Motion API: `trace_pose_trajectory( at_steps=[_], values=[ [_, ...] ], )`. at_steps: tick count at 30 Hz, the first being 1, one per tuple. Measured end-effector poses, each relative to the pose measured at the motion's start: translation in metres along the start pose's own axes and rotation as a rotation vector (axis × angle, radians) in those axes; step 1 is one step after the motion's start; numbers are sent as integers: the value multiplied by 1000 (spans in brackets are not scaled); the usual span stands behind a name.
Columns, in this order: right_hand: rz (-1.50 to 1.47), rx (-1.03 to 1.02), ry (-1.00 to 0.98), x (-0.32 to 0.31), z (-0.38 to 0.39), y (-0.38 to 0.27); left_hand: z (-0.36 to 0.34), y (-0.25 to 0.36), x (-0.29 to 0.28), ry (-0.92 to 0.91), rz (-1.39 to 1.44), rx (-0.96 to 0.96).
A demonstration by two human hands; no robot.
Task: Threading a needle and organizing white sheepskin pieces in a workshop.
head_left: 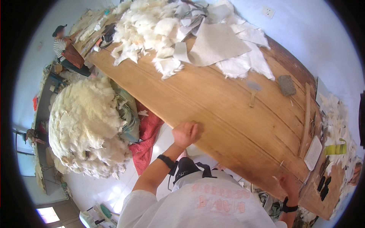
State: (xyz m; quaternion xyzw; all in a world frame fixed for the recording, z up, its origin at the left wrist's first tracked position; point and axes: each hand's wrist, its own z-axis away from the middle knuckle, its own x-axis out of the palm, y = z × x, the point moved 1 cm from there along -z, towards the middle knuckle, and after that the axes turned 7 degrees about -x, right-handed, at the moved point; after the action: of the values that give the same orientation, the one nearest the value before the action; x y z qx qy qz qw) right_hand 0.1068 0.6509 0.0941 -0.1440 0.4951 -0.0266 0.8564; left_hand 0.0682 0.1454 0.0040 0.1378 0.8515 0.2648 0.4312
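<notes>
My left hand [186, 134] is curled into a fist and rests on the near edge of the long wooden table [213, 114]. No object shows in it. My right hand [289, 184] is low over the table's near right end, its fingers blurred; whether they hold anything cannot be made out. Small thin pale bits lie close to that hand. Farther in on the boards is a flat scraper or brush with a pale handle [252, 99]. Beyond it sits a grey rough block [286, 85]. A white shallow tray [313, 153] lies beyond my right hand.
Cream fleece pieces [148, 30] and pale hide sheets [218, 43] cover the far table. A big fleece pile [85, 125] stands left, beside red cloth [148, 131]. Another person [62, 47] is at the far left. At right are a wooden strip [305, 119] and green roll [335, 149].
</notes>
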Motion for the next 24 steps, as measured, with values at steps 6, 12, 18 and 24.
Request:
trace_pose_trajectory(
  at_steps=[6,12,18,24],
  values=[
    [-46,-42,195,36,23,-99,-6,-16,-45,-563,393,-47],
    [-544,-289,-178,99,-19,-254,32,-82,-117,-1428,328,149],
    [-830,-323,-316,106,-25,-300,42,-126,-151,-1621,409,-61],
    [-735,-313,-347,94,-63,-296,0,-138,-140,-1597,197,-62]
  ],
)
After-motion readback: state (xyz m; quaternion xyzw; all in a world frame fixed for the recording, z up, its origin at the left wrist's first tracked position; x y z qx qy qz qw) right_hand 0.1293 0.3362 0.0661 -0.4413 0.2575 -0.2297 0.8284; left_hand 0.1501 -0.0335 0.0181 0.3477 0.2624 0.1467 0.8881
